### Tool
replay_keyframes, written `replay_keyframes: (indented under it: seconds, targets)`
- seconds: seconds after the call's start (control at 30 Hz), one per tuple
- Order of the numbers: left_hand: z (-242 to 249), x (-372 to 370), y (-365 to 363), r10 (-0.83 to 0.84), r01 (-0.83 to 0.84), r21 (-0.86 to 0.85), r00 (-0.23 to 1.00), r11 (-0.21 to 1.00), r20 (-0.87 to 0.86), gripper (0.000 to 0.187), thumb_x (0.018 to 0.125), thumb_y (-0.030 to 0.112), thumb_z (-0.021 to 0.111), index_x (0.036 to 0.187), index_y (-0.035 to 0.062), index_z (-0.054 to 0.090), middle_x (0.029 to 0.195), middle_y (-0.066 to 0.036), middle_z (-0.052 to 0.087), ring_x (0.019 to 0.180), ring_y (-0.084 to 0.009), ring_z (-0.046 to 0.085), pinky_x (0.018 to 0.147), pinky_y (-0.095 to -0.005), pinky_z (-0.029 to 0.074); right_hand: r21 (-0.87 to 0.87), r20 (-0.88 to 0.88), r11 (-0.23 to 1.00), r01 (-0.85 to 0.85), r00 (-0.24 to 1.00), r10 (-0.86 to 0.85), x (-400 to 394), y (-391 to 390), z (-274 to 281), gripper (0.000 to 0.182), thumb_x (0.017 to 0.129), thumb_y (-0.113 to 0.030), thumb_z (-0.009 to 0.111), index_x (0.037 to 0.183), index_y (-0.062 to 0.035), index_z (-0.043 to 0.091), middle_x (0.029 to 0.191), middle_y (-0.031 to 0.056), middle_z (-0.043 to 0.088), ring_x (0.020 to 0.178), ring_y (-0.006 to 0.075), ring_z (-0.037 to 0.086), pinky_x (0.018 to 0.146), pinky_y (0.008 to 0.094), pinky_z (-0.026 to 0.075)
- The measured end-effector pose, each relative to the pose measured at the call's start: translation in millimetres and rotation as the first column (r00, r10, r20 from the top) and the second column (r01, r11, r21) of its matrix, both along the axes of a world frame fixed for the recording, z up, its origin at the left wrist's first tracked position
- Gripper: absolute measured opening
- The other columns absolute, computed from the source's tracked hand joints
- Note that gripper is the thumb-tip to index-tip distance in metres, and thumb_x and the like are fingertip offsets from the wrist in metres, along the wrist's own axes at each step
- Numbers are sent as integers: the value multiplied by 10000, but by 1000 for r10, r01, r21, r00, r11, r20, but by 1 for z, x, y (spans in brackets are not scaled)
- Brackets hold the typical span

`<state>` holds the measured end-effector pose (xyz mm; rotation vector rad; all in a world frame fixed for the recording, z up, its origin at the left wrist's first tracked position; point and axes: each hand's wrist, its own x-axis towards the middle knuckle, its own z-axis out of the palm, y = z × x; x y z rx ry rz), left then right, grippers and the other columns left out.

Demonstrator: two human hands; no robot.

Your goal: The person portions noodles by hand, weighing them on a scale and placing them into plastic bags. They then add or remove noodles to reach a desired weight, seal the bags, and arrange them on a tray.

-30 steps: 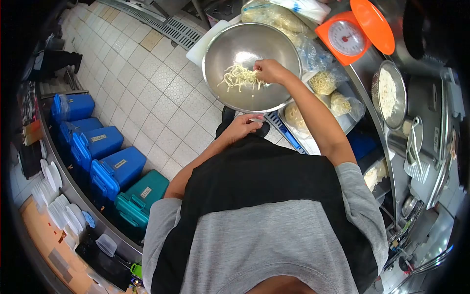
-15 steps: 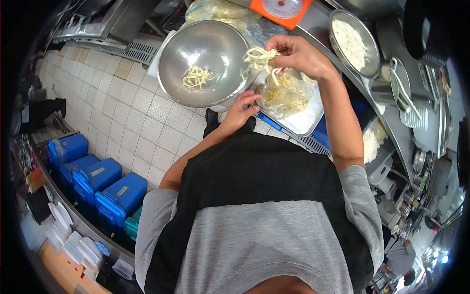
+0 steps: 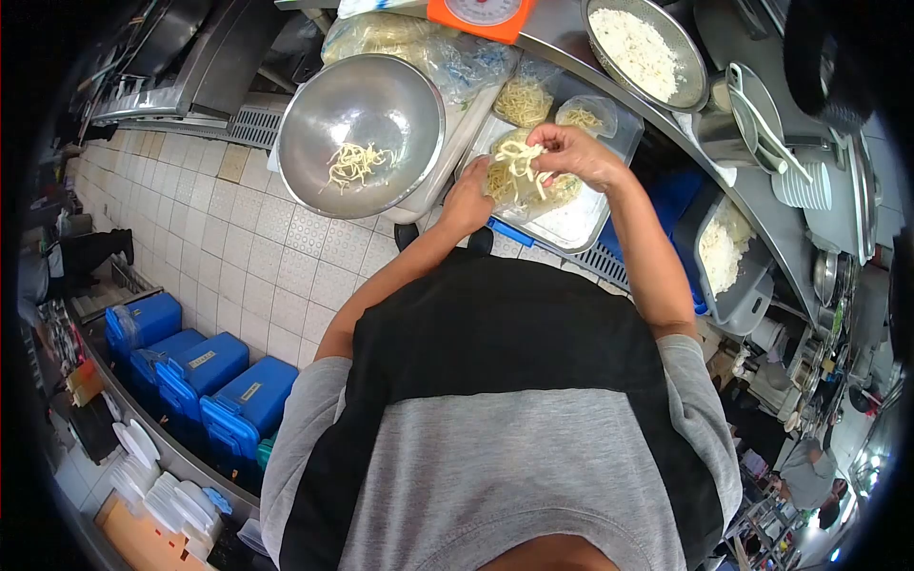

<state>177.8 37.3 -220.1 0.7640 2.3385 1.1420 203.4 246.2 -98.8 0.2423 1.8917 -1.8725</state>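
My right hand (image 3: 576, 157) pinches a small bunch of pale noodles (image 3: 520, 157) above a clear plastic bag of noodles (image 3: 545, 195). At the left edge of that bag is my left hand (image 3: 467, 202), its fingers closed on the plastic. The bag lies on a metal tray (image 3: 577, 228), where two more bags of noodles (image 3: 523, 100) sit toward the back. To the left, a large steel bowl (image 3: 400, 105) has a small heap of noodles (image 3: 354, 166) at its bottom.
An orange scale (image 3: 481, 13) stands behind the tray. Back right are a colander of white food (image 3: 636, 52), a pot with utensils (image 3: 728, 128) and stacked white bowls (image 3: 803, 186). Blue bins (image 3: 249, 400) stand at the left. A person (image 3: 807, 473) is at the far right.
My right hand has moved with its noodles from near the bowl's rim to over the bag. My left hand has closed on the bag's edge. The view has shifted right.
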Motion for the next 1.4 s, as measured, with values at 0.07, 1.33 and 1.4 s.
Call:
replay_keyframes:
  seconds: [0.07, 1.33, 1.4]
  targets:
    - [3, 1, 1, 0, 0, 26, 1000, 1000, 15, 661, 706, 1, 520, 1343, -29, 346, 1396, -201, 363, 1279, -345, 376, 1058, -375, 322, -3, 51, 1000, 4, 999, -3, 2, -4, -31, 221, 778, -40, 659, 984, -22, 581, 815, 15, 587, 711, 70, 585, 603, 209, 529]
    - [55, -62, -226, 407, -799, 145, 442, 583, 799, 641, 858, 15, 554, 1424, 75, 259, 999, -117, 542, 802, -162, 610, 713, -279, 540, 794, -134, 544, -270, 796, 590, -173, -271, -138, 269, 738, -183, 639, 978, -72, 592, 1016, 199, 557, 916, 365, 612, 763, 443, 498]
    - [54, -61, -228, 392, -777, 145, 458, 613, 798, 635, 864, 20, 542, 1428, 79, 255, 998, -114, 549, 799, -164, 612, 715, -287, 540, 816, -82, 489, -308, 775, 626, -176, -262, -144, 225, 742, -167, 626, 946, -73, 605, 972, 191, 575, 893, 359, 618, 740, 431, 504]
